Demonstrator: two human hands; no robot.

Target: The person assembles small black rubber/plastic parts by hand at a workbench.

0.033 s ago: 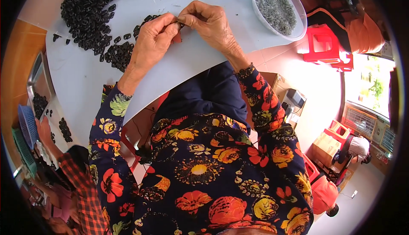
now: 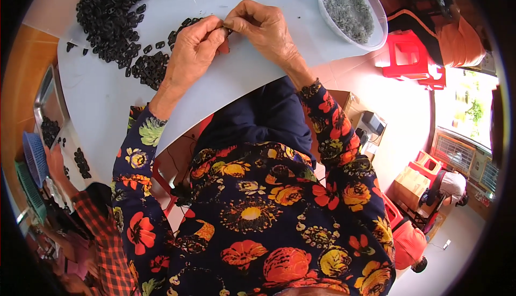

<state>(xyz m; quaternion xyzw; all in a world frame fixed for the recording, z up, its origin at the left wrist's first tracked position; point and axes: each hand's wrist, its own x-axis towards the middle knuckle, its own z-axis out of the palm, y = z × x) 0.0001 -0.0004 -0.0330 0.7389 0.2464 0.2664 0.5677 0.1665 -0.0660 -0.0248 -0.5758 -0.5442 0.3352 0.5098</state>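
Note:
My left hand [image 2: 194, 49] and my right hand [image 2: 264, 31] meet above the pale table [image 2: 236, 76], fingertips pinched together. Between them shows a sliver of a small dark part [image 2: 229, 30], mostly hidden by the fingers. Something orange-red [image 2: 224, 47] peeks out just below the fingertips; its kind is unclear. Beside and behind my left hand lie loose small black parts [image 2: 150, 69] with holes in them. They trail off from a large heap of the same black parts [image 2: 110, 19] at the far left.
At the far right stands a clear round tub [image 2: 382, 33] of small grey metal pieces [image 2: 346, 14] resembling springs. A metal tray [image 2: 47, 89] sits at the left, near a co-worker's hand [image 2: 56, 167] and checked sleeve [image 2: 99, 226]. Red stools [image 2: 403, 54] stand to the right.

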